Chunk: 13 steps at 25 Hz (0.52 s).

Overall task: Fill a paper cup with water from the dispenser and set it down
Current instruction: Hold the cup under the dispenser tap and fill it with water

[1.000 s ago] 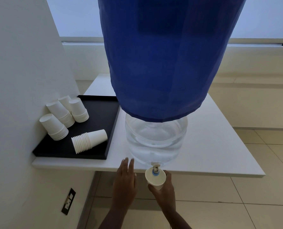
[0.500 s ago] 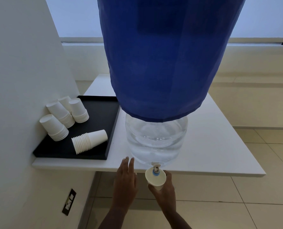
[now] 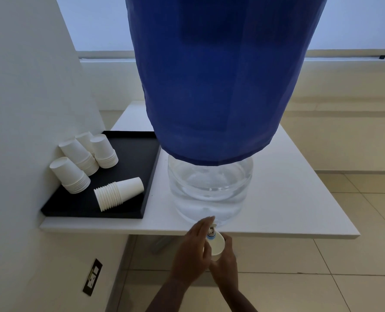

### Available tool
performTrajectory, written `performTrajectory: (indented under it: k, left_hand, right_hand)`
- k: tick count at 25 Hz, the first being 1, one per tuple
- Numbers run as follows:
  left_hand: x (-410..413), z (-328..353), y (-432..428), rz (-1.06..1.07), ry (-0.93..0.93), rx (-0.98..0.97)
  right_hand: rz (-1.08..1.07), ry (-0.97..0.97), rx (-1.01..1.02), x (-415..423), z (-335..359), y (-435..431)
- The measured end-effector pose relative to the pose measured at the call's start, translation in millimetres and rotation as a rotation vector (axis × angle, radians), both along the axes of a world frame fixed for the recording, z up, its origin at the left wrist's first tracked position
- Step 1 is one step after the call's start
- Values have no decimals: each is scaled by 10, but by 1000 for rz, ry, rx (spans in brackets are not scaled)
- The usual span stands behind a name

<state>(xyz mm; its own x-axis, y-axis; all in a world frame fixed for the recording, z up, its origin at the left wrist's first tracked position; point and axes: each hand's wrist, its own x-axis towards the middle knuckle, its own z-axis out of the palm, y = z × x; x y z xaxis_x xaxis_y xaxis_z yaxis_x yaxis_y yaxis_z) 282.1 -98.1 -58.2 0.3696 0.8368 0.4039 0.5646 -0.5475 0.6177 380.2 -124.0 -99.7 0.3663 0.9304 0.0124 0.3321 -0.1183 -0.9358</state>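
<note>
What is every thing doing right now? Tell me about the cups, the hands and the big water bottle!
Paper cup: upright under the tap, held by the right hand.
Right hand: wrapped around the cup.
Left hand: reaching to the tap, fingers at it.
Tap: cannot tell if water flows.
Water bottle: standing on the table, draped in a blue cover.
Cup stack: lying on its side on the black tray.
Other cup stacks: upside down, leaning.

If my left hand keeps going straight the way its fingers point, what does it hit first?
Probably the tap right at the left hand's fingertips, then the clear water bottle behind it. Depth is hard to judge, so the fingers may already touch it.
</note>
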Motion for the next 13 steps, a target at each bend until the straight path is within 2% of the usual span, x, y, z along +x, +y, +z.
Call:
performTrajectory:
  k: [8,13]
  left_hand:
    - [112,4,1,50,-98,26]
    - [85,-74,-196,-49,57,133]
  right_hand:
    - [-10,30,22,39,-62,12]
    - [13,17,51,58,-131,41]
